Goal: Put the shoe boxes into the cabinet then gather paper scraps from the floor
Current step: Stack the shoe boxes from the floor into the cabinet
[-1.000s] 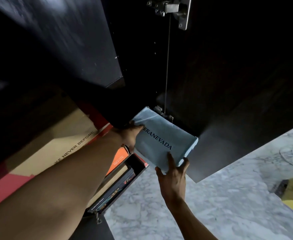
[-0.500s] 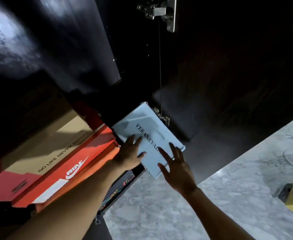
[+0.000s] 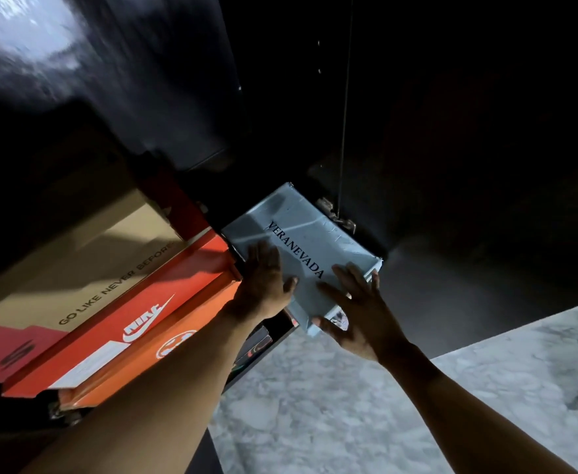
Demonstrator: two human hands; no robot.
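Dim and heavily shadowed.
Blurred glare smears the glossy cabinet door [image 3: 24, 35] top left; the marble floor [image 3: 349, 405] catches pale light.

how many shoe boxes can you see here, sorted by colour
light blue box: 1
orange Nike box: 1 (the orange layer under it may be the same box)
tan and red box: 1
dark box, mostly hidden: 1
total: 4
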